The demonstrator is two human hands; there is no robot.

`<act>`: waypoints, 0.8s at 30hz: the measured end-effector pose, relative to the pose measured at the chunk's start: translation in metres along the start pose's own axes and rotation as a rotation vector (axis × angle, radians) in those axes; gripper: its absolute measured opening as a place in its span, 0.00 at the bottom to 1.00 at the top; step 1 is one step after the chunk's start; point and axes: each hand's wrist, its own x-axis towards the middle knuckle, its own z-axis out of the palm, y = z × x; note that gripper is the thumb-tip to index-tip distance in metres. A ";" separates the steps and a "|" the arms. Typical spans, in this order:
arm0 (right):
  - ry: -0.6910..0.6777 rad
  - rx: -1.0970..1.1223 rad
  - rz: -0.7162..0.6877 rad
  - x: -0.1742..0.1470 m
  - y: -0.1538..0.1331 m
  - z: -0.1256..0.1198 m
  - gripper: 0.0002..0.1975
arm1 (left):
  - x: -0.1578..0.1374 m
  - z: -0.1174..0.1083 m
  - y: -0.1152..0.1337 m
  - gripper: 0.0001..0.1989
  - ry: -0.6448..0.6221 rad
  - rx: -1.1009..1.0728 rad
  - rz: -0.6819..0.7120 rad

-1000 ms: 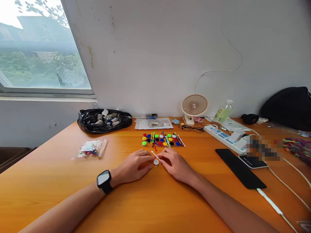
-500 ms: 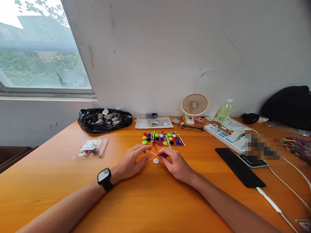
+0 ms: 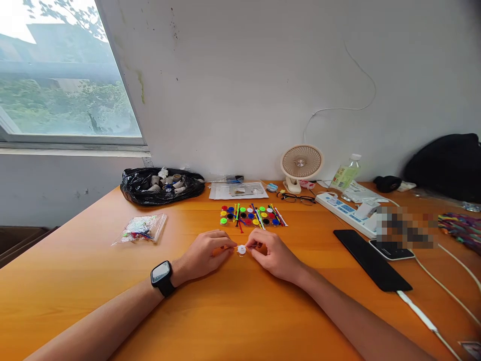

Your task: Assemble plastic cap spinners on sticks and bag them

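A small clear pot with a white lid (image 3: 241,249) stands on the wooden table between my two hands. My left hand (image 3: 210,254) comes in from the left, thumb and fingertips pinched together at the lid's left edge. From the right, my right hand (image 3: 272,254) is closed in a pinch close to the lid's other side. A thin white stick spans the fingertips of both hands, mostly hidden by the lid and fingers. Whether the fingers touch the lid itself I cannot tell. Just beyond are rows of small coloured lidded pots (image 3: 248,221) with coloured sticks (image 3: 257,216) lying among them.
At left lies a clear bag (image 3: 141,228) of small parts, with a black plastic bag (image 3: 161,188) behind it. A fan (image 3: 301,163), glasses (image 3: 296,198) and a bottle (image 3: 345,173) stand at the back. To the right are a power strip (image 3: 345,213) and a black phone (image 3: 370,258).
My left hand has moved right and its fingers have closed at the lid. The white stick, earlier visible above the pot from my right fingers, is now lower and mostly hidden.
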 end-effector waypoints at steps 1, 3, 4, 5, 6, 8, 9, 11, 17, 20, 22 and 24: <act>-0.006 -0.006 0.000 0.000 0.001 0.000 0.06 | 0.000 0.000 0.000 0.11 -0.011 0.007 0.003; -0.015 -0.010 0.004 -0.001 0.003 0.002 0.07 | 0.001 -0.001 0.002 0.12 -0.034 0.024 0.003; -0.019 -0.009 0.005 -0.001 0.003 0.002 0.08 | 0.001 -0.001 0.002 0.13 -0.047 0.030 0.004; -0.022 -0.009 0.004 -0.001 0.003 0.002 0.08 | 0.002 -0.002 0.003 0.14 -0.061 0.034 0.009; -0.024 -0.010 0.002 -0.001 0.003 0.002 0.09 | 0.002 -0.002 0.004 0.15 -0.076 0.038 0.017; -0.027 -0.017 -0.009 -0.002 0.002 0.002 0.09 | 0.002 -0.002 0.005 0.16 -0.100 0.045 0.038; -0.028 -0.020 -0.017 -0.002 0.001 0.001 0.09 | 0.001 -0.002 0.005 0.17 -0.107 0.049 0.048; -0.033 -0.027 -0.033 -0.001 -0.001 -0.001 0.10 | 0.001 -0.001 0.005 0.18 -0.112 0.056 0.059; -0.054 -0.031 -0.044 -0.001 -0.002 -0.001 0.10 | 0.001 -0.001 0.006 0.17 -0.136 0.067 0.076; -0.054 -0.021 -0.034 -0.002 0.001 0.001 0.11 | 0.003 -0.002 0.010 0.14 -0.149 0.088 0.085; -0.052 -0.014 -0.029 -0.002 0.001 0.002 0.11 | 0.004 -0.002 0.014 0.11 -0.160 0.109 0.088; -0.061 -0.005 -0.034 -0.001 0.001 0.002 0.11 | 0.005 -0.002 0.017 0.09 -0.167 0.119 0.086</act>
